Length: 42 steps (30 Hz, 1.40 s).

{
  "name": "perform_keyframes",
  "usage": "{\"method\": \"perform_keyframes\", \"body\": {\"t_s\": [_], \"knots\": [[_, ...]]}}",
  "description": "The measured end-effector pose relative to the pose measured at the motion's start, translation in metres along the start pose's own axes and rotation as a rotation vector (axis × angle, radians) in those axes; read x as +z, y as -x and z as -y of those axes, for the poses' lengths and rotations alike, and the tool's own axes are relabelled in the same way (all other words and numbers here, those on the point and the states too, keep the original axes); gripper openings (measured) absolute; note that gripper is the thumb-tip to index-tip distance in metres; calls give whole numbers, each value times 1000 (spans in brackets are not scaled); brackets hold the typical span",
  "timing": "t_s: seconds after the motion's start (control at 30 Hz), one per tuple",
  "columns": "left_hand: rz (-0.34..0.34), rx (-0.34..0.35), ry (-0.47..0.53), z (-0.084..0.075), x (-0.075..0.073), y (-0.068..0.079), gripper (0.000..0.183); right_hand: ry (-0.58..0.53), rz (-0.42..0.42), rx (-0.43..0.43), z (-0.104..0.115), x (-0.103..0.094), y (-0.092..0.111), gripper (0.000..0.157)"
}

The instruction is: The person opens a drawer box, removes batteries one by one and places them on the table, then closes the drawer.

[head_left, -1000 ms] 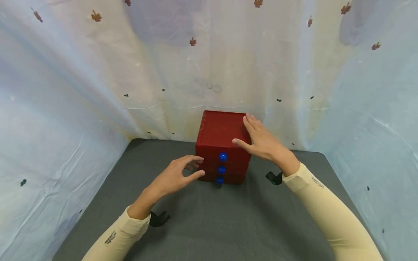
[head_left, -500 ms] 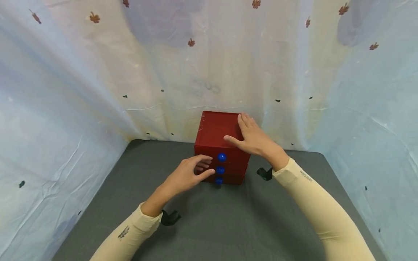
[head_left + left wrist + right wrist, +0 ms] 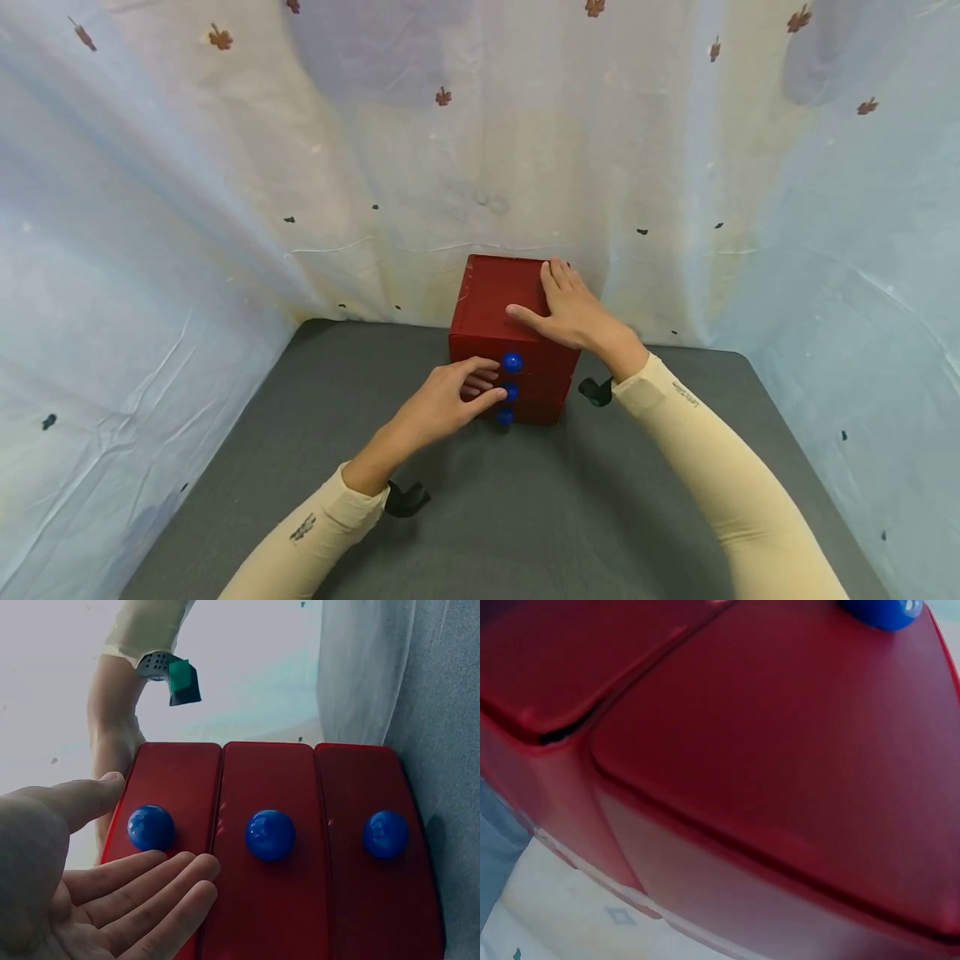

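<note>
A red box of three stacked drawers (image 3: 480, 350) stands at the back of the table, each drawer front bearing a round blue knob. My left hand (image 3: 444, 400) is in front of it, fingers extended and thumb spread apart. In the left wrist view, the top drawer's knob (image 3: 151, 827) shows between that thumb and the fingers, with nothing gripped. The middle knob (image 3: 271, 835) and bottom knob (image 3: 385, 834) lie beyond the fingertips. My right hand (image 3: 573, 312) lies flat over the right side of the box's top; the right wrist view shows only drawer fronts and the box's side.
A dark grey cloth covers the table (image 3: 525, 517). Pale curtain-like sheets (image 3: 420, 167) with small leaf prints hang behind the box and along both sides. Black straps (image 3: 407, 500) hang from both wrists.
My left hand has moved right, across the drawer fronts toward the knobs. The right hand has slid a little left over the box's top. The drawers look unmoved.
</note>
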<state>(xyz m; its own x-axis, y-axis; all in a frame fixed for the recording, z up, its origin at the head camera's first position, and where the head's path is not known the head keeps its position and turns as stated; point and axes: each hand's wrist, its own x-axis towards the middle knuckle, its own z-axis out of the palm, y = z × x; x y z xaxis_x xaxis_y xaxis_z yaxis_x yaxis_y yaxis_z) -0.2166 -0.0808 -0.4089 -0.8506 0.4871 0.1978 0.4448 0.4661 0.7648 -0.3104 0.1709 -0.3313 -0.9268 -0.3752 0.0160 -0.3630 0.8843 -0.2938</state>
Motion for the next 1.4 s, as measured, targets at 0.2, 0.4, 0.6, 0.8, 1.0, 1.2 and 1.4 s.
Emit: {"method": "perform_keyframes", "body": {"t_s": [0.2, 0.4, 0.6, 0.8, 1.0, 1.2, 1.4], "knots": [[-6, -8, 12, 1, 4, -3, 48, 2, 6, 19, 4, 2, -4, 115], [-32, -27, 3, 1, 6, -8, 44, 6, 15, 34, 6, 5, -9, 116], [-64, -37, -21, -5, 8, -12, 42, -2, 21, 52, 4, 6, -12, 114], [-109, -55, -74, -8, 13, -15, 39, 20, 21, 52, 2, 8, -15, 115], [-158, -70, -125, -9, 20, -18, 39, 24, 21, 58, 3, 9, -14, 116], [-240, -69, -178, -8, 26, -21, 39, 15, 22, 60, 4, 10, -14, 117], [-315, -64, -242, -8, 31, -24, 41, 28, 17, 60, 3, 13, -16, 117]]}}
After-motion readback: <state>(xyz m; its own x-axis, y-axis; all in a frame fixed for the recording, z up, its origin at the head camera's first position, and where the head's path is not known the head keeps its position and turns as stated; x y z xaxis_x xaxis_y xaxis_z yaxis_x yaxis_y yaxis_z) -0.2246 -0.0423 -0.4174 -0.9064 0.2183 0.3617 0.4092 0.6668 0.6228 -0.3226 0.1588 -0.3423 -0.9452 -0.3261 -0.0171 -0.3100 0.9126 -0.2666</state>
